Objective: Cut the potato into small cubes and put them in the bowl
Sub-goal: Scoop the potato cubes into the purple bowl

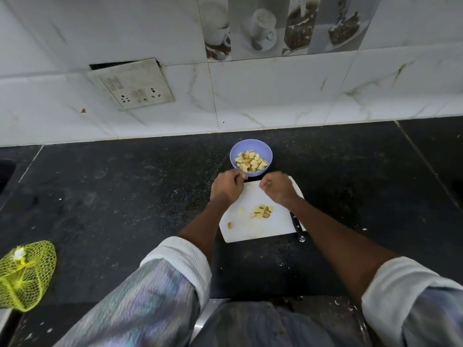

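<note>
A purple bowl (251, 146) holding several potato cubes (251, 162) stands on the black counter just beyond a white cutting board (253, 231). A small heap of cut potato cubes (261, 212) lies mid-board, with one stray cube (230, 225) near its left edge. My left hand (227, 187) hovers at the bowl's near rim with its fingers curled. My right hand (278, 187) is over the board's far end, also curled into a loose fist. I see nothing held in either hand; the palms are hidden. A black-handled knife (297, 226) lies along the board's right edge.
The black stone counter (125, 196) runs back to a white tiled wall with a socket plate (132, 83). A yellow mesh bag (23, 274) sits at the counter's near left corner. The counter's front edge lies close to my body.
</note>
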